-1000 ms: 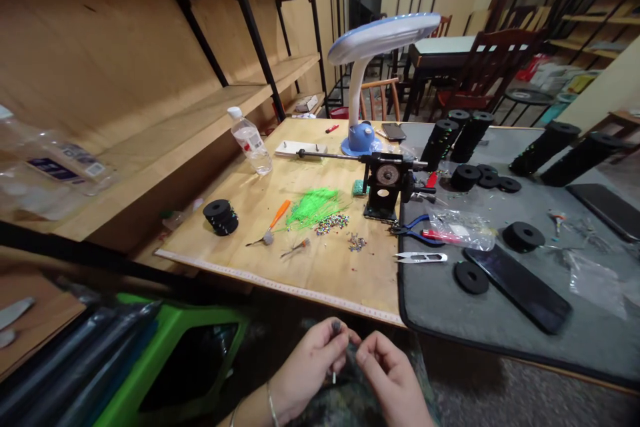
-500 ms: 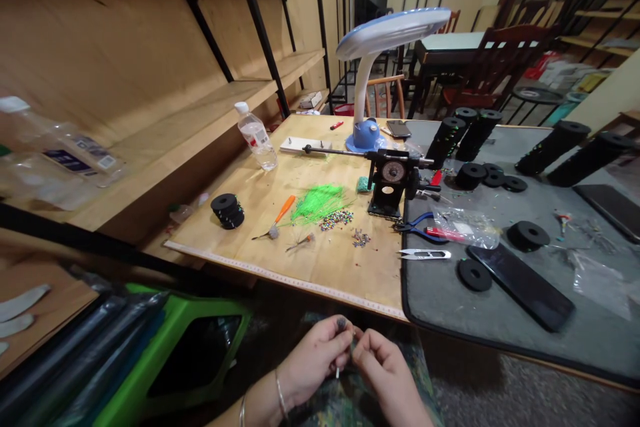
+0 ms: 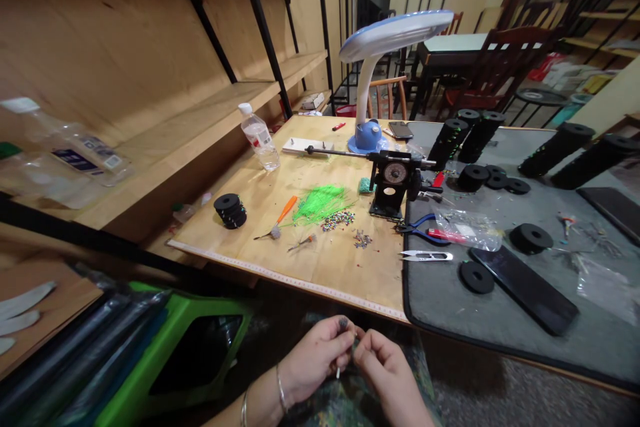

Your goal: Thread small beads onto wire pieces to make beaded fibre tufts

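A person's two bare hands meet low in the view, just in front of a wooden bench [image 3: 320, 280]. The left hand [image 3: 313, 355], with two bangles [image 3: 281, 390] at its wrist, has its fingers closed around a small dark-headed piece [image 3: 343, 323]. The dark head shows above the fingers and a white tip [image 3: 338, 371] pokes out below — whether the two are joined is hidden. The right hand [image 3: 389, 373] is just beside it, fingers curled in a pinch; anything between them is too small to make out.

On the bench beyond lie a bundle of bright green strands [image 3: 323, 203], a scatter of coloured beads [image 3: 339, 220] touching its near edge, and an orange-handled tool [image 3: 287, 209] to its left. Farther left stand stacked black rolls [image 3: 230, 211]. Behind, a black device with a dial [image 3: 391, 183] stands near the lamp [image 3: 367, 138]. To the right, a grey mat [image 3: 445, 313] carries blue-handled pliers [image 3: 421, 222], white snips [image 3: 435, 256] and a dark phone [image 3: 530, 290].
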Motion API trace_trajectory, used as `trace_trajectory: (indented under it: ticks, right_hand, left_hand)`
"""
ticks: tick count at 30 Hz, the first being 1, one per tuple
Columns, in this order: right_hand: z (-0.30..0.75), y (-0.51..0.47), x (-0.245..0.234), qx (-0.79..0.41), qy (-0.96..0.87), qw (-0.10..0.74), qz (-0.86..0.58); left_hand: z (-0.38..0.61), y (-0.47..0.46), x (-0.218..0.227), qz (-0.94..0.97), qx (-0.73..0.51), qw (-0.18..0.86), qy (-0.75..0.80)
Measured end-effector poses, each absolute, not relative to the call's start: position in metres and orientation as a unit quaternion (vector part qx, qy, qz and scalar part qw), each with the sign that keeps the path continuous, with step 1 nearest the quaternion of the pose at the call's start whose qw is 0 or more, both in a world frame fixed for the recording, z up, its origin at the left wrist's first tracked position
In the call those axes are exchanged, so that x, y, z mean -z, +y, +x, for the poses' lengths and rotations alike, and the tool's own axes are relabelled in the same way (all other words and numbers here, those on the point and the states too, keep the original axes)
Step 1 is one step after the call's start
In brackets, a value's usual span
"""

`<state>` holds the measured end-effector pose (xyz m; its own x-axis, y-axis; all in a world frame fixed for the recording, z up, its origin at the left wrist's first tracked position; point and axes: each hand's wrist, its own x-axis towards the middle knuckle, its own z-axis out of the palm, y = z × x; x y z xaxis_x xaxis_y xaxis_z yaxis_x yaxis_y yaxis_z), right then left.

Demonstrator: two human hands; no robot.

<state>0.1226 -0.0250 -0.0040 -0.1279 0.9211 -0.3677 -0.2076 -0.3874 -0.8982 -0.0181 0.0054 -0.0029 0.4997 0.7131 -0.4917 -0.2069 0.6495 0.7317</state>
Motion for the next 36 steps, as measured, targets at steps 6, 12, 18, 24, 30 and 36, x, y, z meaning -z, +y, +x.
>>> trace_trajectory:
  ticks: [6,12,18,24,30,36]
  right_hand:
    - [0.122,-0.024,0.004,-0.666,-0.354,0.419,-0.506]
    - [0.122,-0.024,0.003,-0.665,-0.353,0.417,-0.509]
    - [0.123,-0.024,0.003,-0.667,-0.354,0.418,-0.504]
    - [0.122,-0.024,0.010,-0.685,-0.335,0.423,-0.490]
    - [0.123,-0.024,0.012,-0.686,-0.339,0.420,-0.487]
    - [0.126,-0.024,0.006,-0.640,-0.388,0.433,-0.502]
  left_hand:
    - [-0.019,0.005,0.004,0.306,-0.285,0.808,0.414]
    - [-0.019,0.005,0.004,0.313,-0.287,0.809,0.407]
    - [-0.020,0.005,0.005,0.317,-0.281,0.808,0.409]
    - [-0.020,0.007,0.001,0.352,-0.267,0.791,0.424]
    - [-0.019,0.008,-0.008,0.439,-0.273,0.741,0.428]
    - [-0.022,0.009,-0.021,0.600,-0.274,0.578,0.481]
